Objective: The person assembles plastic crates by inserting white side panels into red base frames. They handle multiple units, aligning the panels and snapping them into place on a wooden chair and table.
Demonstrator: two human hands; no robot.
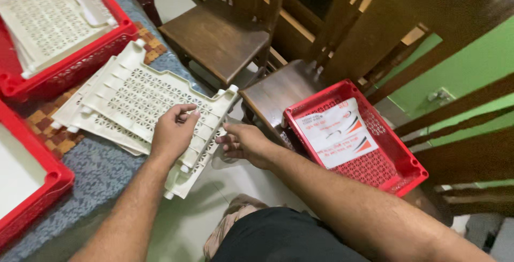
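Your left hand (172,133) and right hand (243,144) both grip the top white panel (155,99) stacked at the desk (101,171) edge. The red crate (399,160) on the chair holds a white-and-red printed sheet (337,133); another crate (69,64) holds more panels.

The left hand (172,133) lies on top of a stack of white perforated plastic panels (136,99), its fingers (188,113) curled over the top panel's ribbed edge. The right hand (243,143) grips the same edge from the side, thumb on top, just beside the left fingers. The stack overhangs the blue-grey cloth-covered surface (101,173). Beyond the left fingers a red crate (69,69) holds more white panels. Past the right fingers, a second red crate (396,157) with a printed sheet (337,133) sits on a wooden chair (278,93).
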